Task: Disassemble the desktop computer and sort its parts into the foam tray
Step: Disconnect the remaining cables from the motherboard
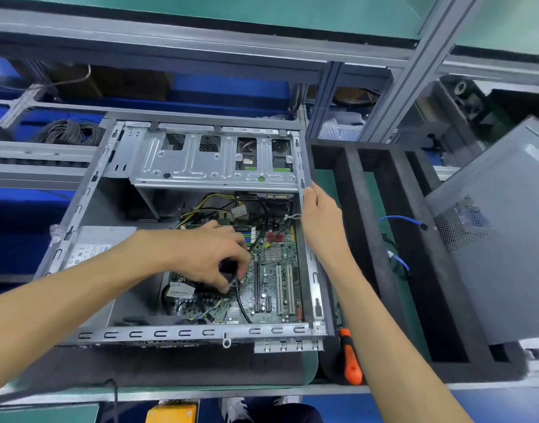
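Nearest, an orange screwdriver (pixel 350 358) lies beside the open computer case (pixel 182 332). The left hand (pixel 210 254) pinches a stiff black cable (pixel 242 303) over the fragile motherboard (pixel 274 279); grip its plug. The right hand (pixel 320 218) grips the case rim. Farther right, the foam tray (pixel 365 215).
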The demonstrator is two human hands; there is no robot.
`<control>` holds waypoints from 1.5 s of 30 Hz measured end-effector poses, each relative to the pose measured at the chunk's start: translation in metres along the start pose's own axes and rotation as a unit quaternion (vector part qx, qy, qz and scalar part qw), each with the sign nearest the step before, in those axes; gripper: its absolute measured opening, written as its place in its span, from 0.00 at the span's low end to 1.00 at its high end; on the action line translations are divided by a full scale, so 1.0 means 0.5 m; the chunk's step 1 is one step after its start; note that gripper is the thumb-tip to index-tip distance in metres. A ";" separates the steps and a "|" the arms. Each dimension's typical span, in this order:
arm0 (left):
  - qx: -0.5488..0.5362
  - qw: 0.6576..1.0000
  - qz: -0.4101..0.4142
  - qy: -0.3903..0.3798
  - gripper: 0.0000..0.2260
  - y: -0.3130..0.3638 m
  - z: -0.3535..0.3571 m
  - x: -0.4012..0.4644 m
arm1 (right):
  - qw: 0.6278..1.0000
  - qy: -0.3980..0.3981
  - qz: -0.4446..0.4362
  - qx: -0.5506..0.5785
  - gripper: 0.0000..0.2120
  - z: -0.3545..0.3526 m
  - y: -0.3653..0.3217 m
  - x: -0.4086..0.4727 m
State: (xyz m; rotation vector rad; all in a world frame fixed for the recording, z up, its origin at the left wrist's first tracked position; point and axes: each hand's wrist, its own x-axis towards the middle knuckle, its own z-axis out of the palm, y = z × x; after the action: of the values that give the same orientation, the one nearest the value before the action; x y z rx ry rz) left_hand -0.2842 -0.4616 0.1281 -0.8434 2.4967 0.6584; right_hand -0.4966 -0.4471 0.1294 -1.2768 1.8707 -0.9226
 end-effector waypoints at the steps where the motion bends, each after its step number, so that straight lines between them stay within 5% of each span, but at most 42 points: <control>1: -0.024 1.000 0.005 0.016 0.12 -0.004 -0.005 0.003 | 1.000 -0.001 0.000 -0.003 0.24 -0.001 -0.003 -0.002; 7: -0.188 0.978 -0.017 -0.083 0.24 -0.022 -0.046 0.025 | 1.000 -0.011 0.000 0.000 0.23 -0.004 -0.010 -0.005; 10: -0.263 0.964 -0.017 -0.026 0.26 -0.021 -0.056 0.033 | 1.000 -0.012 0.004 0.001 0.22 -0.005 -0.014 -0.008; 12: -0.370 0.928 -0.021 0.033 0.25 -0.023 -0.062 0.034 | 1.000 -0.016 0.011 0.006 0.17 -0.005 -0.010 -0.007; 15: -0.564 0.821 0.001 0.095 0.21 -0.015 -0.068 0.035 | 1.000 -0.013 0.007 -0.008 0.14 -0.005 -0.015 -0.007; 20: -0.629 0.768 0.039 0.114 0.19 -0.010 -0.074 0.024 | 0.974 0.091 -0.178 -0.110 0.18 -0.012 -0.031 -0.034; 23: -0.624 0.772 0.038 0.117 0.19 -0.030 -0.072 0.008 | 0.947 0.075 -0.292 -0.109 0.08 -0.009 -0.058 -0.053; 26: -0.630 0.769 0.055 0.091 0.19 -0.044 -0.062 -0.011 | 0.922 -0.153 -0.271 -0.231 0.07 0.013 -0.080 -0.065; 29: -0.565 0.819 0.019 0.101 0.18 -0.066 -0.050 -0.033 | 0.864 -0.284 -0.222 -0.351 0.08 0.051 -0.087 -0.066; 32: -0.388 0.907 -0.054 0.154 0.15 -0.090 -0.043 -0.062 | 0.831 -0.300 -0.180 -0.432 0.06 0.085 -0.075 -0.061; 35: -0.161 0.972 -0.140 0.100 0.13 -0.105 -0.023 -0.080 | 0.814 -0.300 -0.124 -0.482 0.05 0.102 -0.063 -0.050; 38: -0.077 0.977 -0.194 0.053 0.12 -0.106 -0.006 -0.079 | 0.832 -0.255 -0.107 -0.481 0.08 0.107 -0.061 -0.036; 45: -0.092 0.974 -0.204 0.022 0.06 -0.125 -0.030 -0.044 | 0.857 -0.187 -0.092 -0.471 0.06 0.102 -0.056 -0.016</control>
State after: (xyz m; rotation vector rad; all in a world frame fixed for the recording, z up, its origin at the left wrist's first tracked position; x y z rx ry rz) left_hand -0.2312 -0.5041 0.1332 -1.4023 2.2197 0.7344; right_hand -0.4388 -0.4558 0.1279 -2.0368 1.9235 0.2725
